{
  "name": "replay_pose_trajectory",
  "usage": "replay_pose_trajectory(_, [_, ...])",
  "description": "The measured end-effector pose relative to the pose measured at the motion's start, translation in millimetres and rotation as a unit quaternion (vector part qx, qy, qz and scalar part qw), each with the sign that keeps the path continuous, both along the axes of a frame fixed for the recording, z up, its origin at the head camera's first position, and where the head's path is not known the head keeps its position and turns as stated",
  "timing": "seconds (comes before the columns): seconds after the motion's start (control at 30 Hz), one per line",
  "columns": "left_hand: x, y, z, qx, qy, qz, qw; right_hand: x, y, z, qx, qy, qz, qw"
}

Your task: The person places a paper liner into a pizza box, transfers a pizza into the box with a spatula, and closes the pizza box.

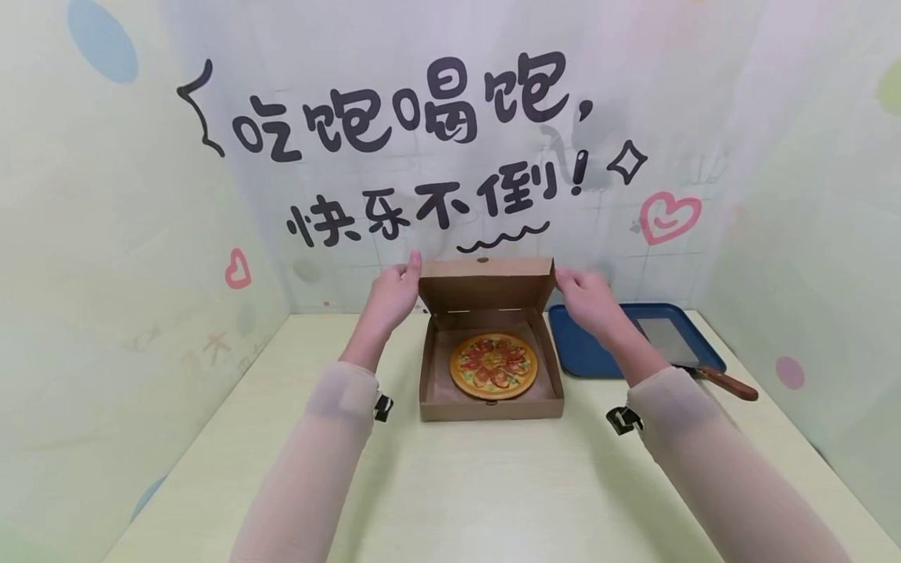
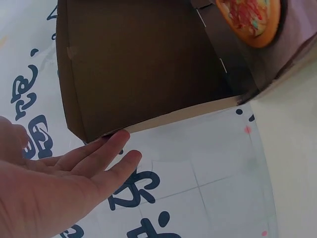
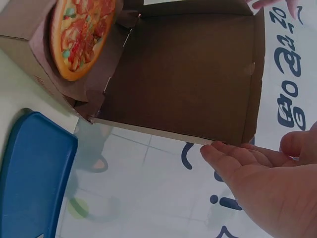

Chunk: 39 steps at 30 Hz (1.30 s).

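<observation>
A brown cardboard pizza box (image 1: pixel 493 410) stands on the table with its lid (image 1: pixel 486 291) raised and tilted at the back. Inside, on brown paper, lies a round pizza (image 1: pixel 494 366) with red and green toppings. My left hand (image 1: pixel 394 295) touches the lid's left side near its front corner, the fingers (image 2: pixel 103 157) fairly straight and the thumb up. On the opposite side, my right hand (image 1: pixel 588 301) has its extended fingertips (image 3: pixel 214 154) against the lid's right edge. The thumb of that hand stands apart from the cardboard.
Right of the box is a blue tray (image 1: pixel 587 352) with a broad-bladed tool (image 1: pixel 665 340) across it, its wooden handle (image 1: pixel 728 383) sticking out over the tray's front edge. A wall with black lettering (image 1: pixel 436 203) rises behind the table (image 1: pixel 486 493).
</observation>
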State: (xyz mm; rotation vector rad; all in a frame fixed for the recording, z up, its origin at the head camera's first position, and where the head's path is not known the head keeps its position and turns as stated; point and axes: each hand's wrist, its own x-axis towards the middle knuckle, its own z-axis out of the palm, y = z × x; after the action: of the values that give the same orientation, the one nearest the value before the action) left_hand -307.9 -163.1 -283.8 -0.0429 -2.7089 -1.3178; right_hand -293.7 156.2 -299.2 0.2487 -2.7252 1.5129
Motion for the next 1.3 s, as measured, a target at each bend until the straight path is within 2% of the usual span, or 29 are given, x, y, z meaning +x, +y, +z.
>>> replay_pose_trajectory(0.17, [12.8,-5,-11.6,-0.034,0.009,-0.005,0.9994,14.4,5,-10.8,0.028,0.011,0.007,1.000])
replay_pose_trajectory(0.43, [35.5,-3,-32.1,-0.088,-0.010,-0.030,0.9956,35.1,7,-30.7,0.090,0.011,0.010,0.996])
replay_pose_trajectory(0.63, [54.0,4,-49.8,-0.177,-0.005,-0.014,0.9841,44.6,3,-50.6,0.132,0.035,0.013,0.991])
replay_pose_trajectory(0.83, [64.0,14,-64.8,-0.224,-0.010,-0.009,0.9745,48.9,3,-68.2,0.176,0.087,0.007,0.981])
replay_pose_trajectory(1.0, [68.1,18,-73.8,-0.273,0.005,-0.009,0.9618,50.5,2,-80.0,0.212,0.127,0.009,0.969])
replay_pose_trajectory(1.13, [70.0,18,-83.0,-0.323,0.022,-0.017,0.9461,53.6,1,-89.5,0.242,0.143,0.015,0.960])
replay_pose_trajectory(1.3, [71.0,18,-94.7,-0.374,0.034,-0.030,0.9265,58.1,1,-103.9,0.260,0.146,0.026,0.954])
